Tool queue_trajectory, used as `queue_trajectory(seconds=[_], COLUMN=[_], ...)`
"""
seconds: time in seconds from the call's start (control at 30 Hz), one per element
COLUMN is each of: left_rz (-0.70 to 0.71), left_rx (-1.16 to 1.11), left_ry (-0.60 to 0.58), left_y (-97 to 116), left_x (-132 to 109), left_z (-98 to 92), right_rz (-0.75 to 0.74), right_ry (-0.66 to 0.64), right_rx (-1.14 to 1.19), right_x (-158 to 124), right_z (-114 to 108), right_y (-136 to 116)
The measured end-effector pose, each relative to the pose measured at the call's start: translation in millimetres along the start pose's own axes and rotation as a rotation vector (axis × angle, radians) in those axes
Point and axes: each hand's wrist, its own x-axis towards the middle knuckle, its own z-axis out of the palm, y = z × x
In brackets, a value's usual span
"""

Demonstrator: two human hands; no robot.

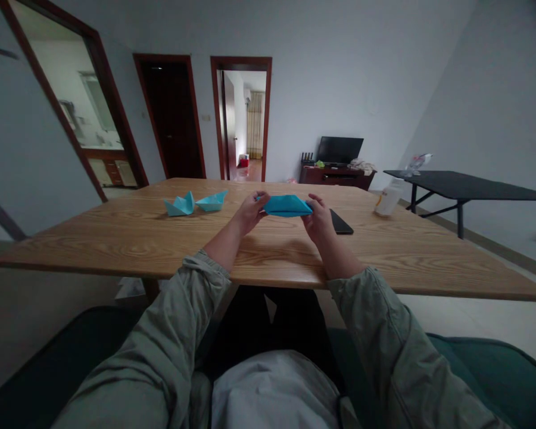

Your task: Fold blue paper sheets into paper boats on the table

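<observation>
Folded blue origami paper [287, 205]: held over the wooden surface [268, 256], its ends pinched by left hand [250, 211] and right hand [319, 219], both grips closed on it. Two paper boats [181, 205] lay left; black smartphone [342, 221] lay just beside right hand.

Just one head-mounted cam, sitting above and behind the left hand [250, 213] and right hand [318, 220], angled forward and down across the wooden table [268, 262].

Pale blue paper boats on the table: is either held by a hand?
No, both pale blue paper boats sit on the wooden table; the left hand and right hand hold folded blue paper.
</observation>
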Motion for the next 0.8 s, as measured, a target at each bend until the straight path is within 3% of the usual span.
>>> queue_trajectory(seconds=[0.1,0.23,0.37,0.63,0.8], left_rz=[0.03,0.07,0.077,0.195,0.235], left_rx=[0.13,0.471,0.617,0.371,0.331], left_ry=[-0.112,-0.151,-0.155,-0.037,0.062], left_y=[-0.9,-4.8,-6.5,-6.4,-5.7], left_x=[-5.5,-7.4,-5.1,-0.6,3.4], left_z=[-1.8,-8.3,-17.7,-24.0,-20.8], right_rz=[-0.037,-0.091,-0.107,-0.034,-0.072], right_ry=[0.108,0.162,0.175,-0.176,-0.345], right_rx=[0.016,-0.018,-0.062,-0.237,-0.492], right_x=[7.2,12.9,12.0,-2.3,-7.2], right_z=[-5.6,-10.7,-11.3,-16.3,-13.9], right_y=[3.2,7.8,6.8,-4.9,6.6])
